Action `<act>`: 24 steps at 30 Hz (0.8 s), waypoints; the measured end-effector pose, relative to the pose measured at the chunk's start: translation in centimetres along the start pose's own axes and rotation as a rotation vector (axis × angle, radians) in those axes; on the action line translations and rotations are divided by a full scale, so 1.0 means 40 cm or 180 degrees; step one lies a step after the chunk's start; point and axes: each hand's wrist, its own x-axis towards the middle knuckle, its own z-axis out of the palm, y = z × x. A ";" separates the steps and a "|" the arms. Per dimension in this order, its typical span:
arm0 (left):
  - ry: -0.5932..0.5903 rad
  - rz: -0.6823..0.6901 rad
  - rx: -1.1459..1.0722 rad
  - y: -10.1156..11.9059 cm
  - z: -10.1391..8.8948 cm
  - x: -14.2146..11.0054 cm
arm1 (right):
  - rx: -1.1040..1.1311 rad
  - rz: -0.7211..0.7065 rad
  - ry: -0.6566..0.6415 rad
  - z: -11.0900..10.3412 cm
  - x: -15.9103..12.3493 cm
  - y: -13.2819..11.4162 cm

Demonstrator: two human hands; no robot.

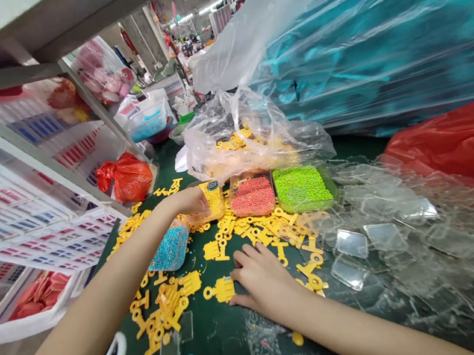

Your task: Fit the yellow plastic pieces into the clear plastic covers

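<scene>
My left hand (pixel 188 201) reaches over the rim of a tray of yellow beads (pixel 212 201), its fingers bunched at the tray's near edge. What lies under the fingers is hidden. My right hand (pixel 259 277) lies spread on the green work mat (pixel 231 350), its fingertips beside a flat yellow plastic piece (pixel 222 290) with a ring at one end. Many similar yellow pieces (pixel 169 299) lie in heaps around both hands. A tilted tray of blue beads (pixel 171 247) sits just below my left wrist, and trays of coral beads (pixel 252 197) and green beads (pixel 302 188) stand further right.
Clear plastic squares (pixel 394 235) spread across the mat's right side. Plastic bags (pixel 253 138) lie behind the trays, beside a teal bundle wrapped in film (pixel 375 24) and a red bag (pixel 467 155). White shelving (pixel 26 178) stands at left, and a workshop stretches beyond.
</scene>
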 end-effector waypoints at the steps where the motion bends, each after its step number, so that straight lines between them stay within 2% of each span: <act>1: 0.0095 -0.0043 -0.0008 -0.001 0.001 -0.005 | -0.0015 -0.0011 0.0022 0.003 -0.001 0.001; 5: 0.0641 -0.0255 -0.0006 0.001 0.007 -0.034 | -0.0042 -0.0049 0.0118 0.014 -0.005 0.005; 8: 0.1217 -0.0241 -0.0024 0.030 0.037 -0.085 | -0.0007 -0.0029 0.0151 0.017 -0.009 0.004; 10: 0.1611 -0.0090 -0.0202 0.062 0.084 -0.134 | 0.0028 0.0012 0.0131 0.018 -0.010 0.002; 11: 0.1902 0.0082 -0.0529 0.079 0.116 -0.160 | 0.0050 0.0033 0.0117 0.018 -0.010 0.001; 13: 0.2217 0.0274 -0.1043 0.106 0.188 -0.214 | 0.0082 0.0087 0.0097 0.018 -0.010 -0.001; 16: 0.2133 0.0193 -0.1466 0.126 0.288 -0.281 | 0.0081 0.0155 0.0078 0.013 -0.009 -0.003; 18: 0.1940 0.0158 -0.1651 0.129 0.331 -0.313 | 0.0078 0.0164 0.0056 0.006 -0.010 -0.004; 21: 0.1711 0.0213 -0.1777 0.128 0.361 -0.338 | 0.0094 0.0083 0.0080 -0.003 -0.012 -0.007; 24: 0.1640 0.0336 -0.1810 0.128 0.375 -0.344 | 0.0063 0.0001 0.0113 -0.002 -0.013 -0.010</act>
